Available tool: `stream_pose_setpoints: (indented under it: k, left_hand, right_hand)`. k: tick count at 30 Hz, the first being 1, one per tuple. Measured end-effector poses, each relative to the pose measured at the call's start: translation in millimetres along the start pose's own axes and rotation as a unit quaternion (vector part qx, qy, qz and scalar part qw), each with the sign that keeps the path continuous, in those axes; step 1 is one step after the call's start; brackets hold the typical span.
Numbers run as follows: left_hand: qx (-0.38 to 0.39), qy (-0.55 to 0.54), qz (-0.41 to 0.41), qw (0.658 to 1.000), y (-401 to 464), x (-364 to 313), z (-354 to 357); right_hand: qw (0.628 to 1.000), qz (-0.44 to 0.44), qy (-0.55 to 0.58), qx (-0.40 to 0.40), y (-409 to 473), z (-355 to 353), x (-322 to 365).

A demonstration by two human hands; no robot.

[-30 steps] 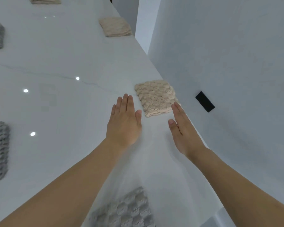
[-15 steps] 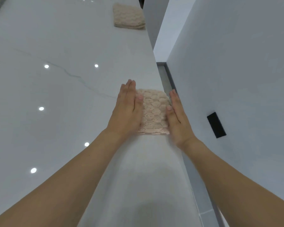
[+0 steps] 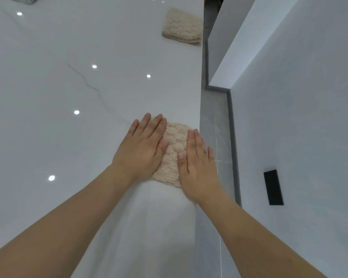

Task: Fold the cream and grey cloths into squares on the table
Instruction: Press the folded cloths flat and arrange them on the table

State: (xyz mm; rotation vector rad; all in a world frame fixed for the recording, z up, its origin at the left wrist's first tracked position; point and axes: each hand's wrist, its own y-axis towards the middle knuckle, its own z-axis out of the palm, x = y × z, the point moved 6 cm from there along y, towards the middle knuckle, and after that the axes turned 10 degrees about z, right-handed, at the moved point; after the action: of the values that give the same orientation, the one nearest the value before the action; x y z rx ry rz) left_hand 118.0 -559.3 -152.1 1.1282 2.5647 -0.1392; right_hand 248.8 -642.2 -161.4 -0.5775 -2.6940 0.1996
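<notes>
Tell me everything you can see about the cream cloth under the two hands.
The cream cloth looks like a soft, nubby, waffle-textured fabric, folded into a compact, roughly square pad. It lies flat on the glossy white table, close to its right edge. The left hand rests flat over its left side and the right hand over its right side, fingers straight, so only a middle strip and the near edge show. How many layers it has cannot be told.

No legible text, label, brand, number or sign on anything in view.
</notes>
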Motion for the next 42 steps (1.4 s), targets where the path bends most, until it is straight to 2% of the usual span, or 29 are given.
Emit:
stream_pose_setpoints:
  k: [4,7,8,10,11,13,15,17,21,25,29,31,34,36,39,41,42]
  left_hand:
    - [-0.003,0.013,0.004,1.000,-4,7,-3]
    - [-0.034,0.057,-0.061,0.996,-28,36,-12]
    - [-0.047,0.066,-0.101,0.992,-37,43,-14]
    - [-0.084,0.052,-0.192,0.976,-50,45,-15]
    - [-0.120,0.025,-0.248,0.961,-56,38,-17]
    - [-0.234,-0.044,-0.357,0.903,-69,10,-20]
    - [-0.337,-0.091,-0.419,0.838,-75,-31,-21]
    - [-0.394,-0.115,-0.444,0.796,-69,-69,-14]
    - [-0.425,-0.150,-0.469,0.759,-31,-100,2]
    - [-0.416,-0.129,-0.492,0.753,-9,-98,8]
    - [-0.373,-0.113,-0.539,0.746,-10,-93,26]
    - [-0.322,-0.084,-0.552,0.764,-12,-91,33]
    - [-0.239,-0.016,-0.537,0.808,-18,-89,38]
    - [-0.189,0.014,-0.525,0.830,-24,-90,39]
    - [-0.111,0.026,-0.545,0.831,-45,-93,31]
    - [-0.085,0.028,-0.553,0.829,-54,-90,13]
    - [-0.086,0.024,-0.542,0.835,-49,-86,1]
  right_hand:
    - [0.998,0.005,-0.056,0.009,3,-4,-16]
    - [0.985,0.067,-0.140,0.077,9,-3,-69]
    - [0.985,0.074,-0.126,0.089,13,-6,-84]
    - [0.996,0.061,-0.008,0.059,23,-27,-97]
    - [0.996,0.036,0.070,0.034,30,-41,-92]
    - [0.975,-0.053,0.216,0.031,45,-69,-59]
    - [0.937,-0.160,0.290,0.108,58,-83,-10]
    - [0.907,-0.246,0.280,0.197,65,-77,31]
    - [0.865,-0.361,0.198,0.287,76,-47,61]
    - [0.856,-0.372,0.162,0.320,90,-34,54]
    - [0.858,-0.430,0.087,0.269,93,-28,50]
    - [0.858,-0.460,0.029,0.228,93,-23,52]
    - [0.852,-0.489,-0.095,0.160,98,-18,47]
    - [0.856,-0.475,-0.169,0.114,111,-23,35]
    - [0.866,-0.434,-0.231,0.089,128,-35,16]
    - [0.879,-0.410,-0.231,0.074,134,-47,10]
    - [0.902,-0.381,-0.191,0.075,139,-55,10]
